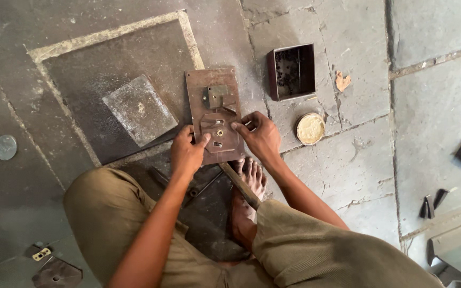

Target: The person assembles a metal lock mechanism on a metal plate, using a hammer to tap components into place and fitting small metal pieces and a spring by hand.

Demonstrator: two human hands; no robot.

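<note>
Gripping a rusty metal plate (213, 101), the left hand (186, 152) pinches its lower edge. The right hand (261, 136) pinches a shaped piece (219, 133) on it. A round tin (310, 128) lies right of the plate.

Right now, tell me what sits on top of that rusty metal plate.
On the rusty plate lie a small grey block and a shaped brown piece, pressed by the left hand and right hand. Anything beneath them is hidden.

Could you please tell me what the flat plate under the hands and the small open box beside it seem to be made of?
The plate looks like sheet metal, probably steel: flat, thin, with a dull reddish-brown, rust-like surface. The box seems the same thin, dark, rusty sheet metal, folded into straight walls.
</note>
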